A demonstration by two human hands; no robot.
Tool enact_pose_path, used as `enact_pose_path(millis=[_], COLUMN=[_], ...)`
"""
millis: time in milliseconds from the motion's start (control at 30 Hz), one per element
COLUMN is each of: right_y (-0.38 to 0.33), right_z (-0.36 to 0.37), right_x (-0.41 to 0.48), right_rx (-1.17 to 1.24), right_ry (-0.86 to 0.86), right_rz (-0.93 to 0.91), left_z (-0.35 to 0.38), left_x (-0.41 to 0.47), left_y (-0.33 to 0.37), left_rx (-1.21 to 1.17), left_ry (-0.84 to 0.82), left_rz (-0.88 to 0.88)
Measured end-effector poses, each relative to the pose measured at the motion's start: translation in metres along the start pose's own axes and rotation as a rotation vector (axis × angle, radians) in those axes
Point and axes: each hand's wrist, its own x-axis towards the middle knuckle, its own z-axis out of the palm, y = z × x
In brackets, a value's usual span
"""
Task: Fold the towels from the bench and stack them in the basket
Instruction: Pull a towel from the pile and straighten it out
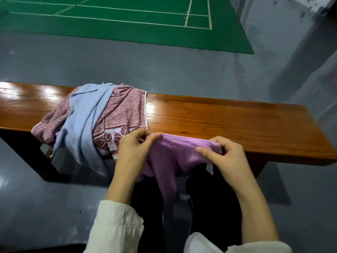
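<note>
Right there at the near edge of the bench, both hands are busy with one cloth. The left hand (pixel 133 148) pinches the top hem of a purple towel (pixel 175 156) between thumb and fingertips, and the right hand (pixel 226 154) has its fingers curled round the other end of that same hem, thumb tucked over the cloth. The stretch of towel between the two hands rests against the bench's front edge, while the remainder hangs down loose and bunched in front of the person's dark-clothed legs. A small white tag (pixel 209 168) dangles from the towel just below the right hand. White sleeves (pixel 116 229) are pushed back on both forearms.

Just to the left of the left hand, a red patterned towel (pixel 125 108) lies crumpled across the bench (pixel 228 117), its bordered end spilling over the near side. A pale blue towel (pixel 85 114) is draped on top of it, running from the far side of the seat down over the front. The glossy brown wood to the right of the pile is bare. Beyond the bench there is grey floor (pixel 145 61), then a green court mat (pixel 127 19) with white lines.
</note>
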Motion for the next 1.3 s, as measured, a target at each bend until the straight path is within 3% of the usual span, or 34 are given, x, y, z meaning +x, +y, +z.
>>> enact_pose_path(millis=[100,267,400,500,600,733,833,1033,1233,1300], right_y=[-0.001,-0.006,-0.016,-0.023,-0.025,-0.023,-0.018,-0.016,-0.027,-0.027], right_z=[0.009,0.031,0.043,0.040,0.033,0.034,0.036,0.033,0.028,0.028], right_x=[0.000,-0.003,-0.004,-0.004,-0.005,-0.007,-0.008,-0.008,-0.010,-0.010], right_rx=[0.131,0.336,0.574,0.731,0.725,0.639,0.585,0.559,0.575,0.571], right_ry=[0.076,0.094,0.086,0.097,0.073,0.092,0.119,0.173,0.131,0.120], right_rz=[-0.001,0.043,0.103,0.140,0.177,0.173,0.183,0.230,0.209,0.208], left_z=[0.010,0.030,0.040,0.043,0.040,0.041,0.042,0.037,0.039,0.039], left_x=[-0.004,-0.012,-0.020,-0.024,-0.023,-0.022,-0.022,-0.021,-0.025,-0.023], left_y=[0.013,0.049,0.069,0.062,0.054,0.052,0.051,0.053,0.055,0.053], left_rx=[-0.091,-0.698,-0.908,-0.871,-0.691,-0.391,-0.319,-0.536,-0.652,-0.571], left_ry=[0.031,-0.069,-0.153,-0.251,-0.286,-0.110,-0.047,-0.099,-0.343,-0.297], left_rz=[-0.082,-0.280,-0.307,-0.209,-0.039,0.073,0.088,-0.043,-0.004,0.074])
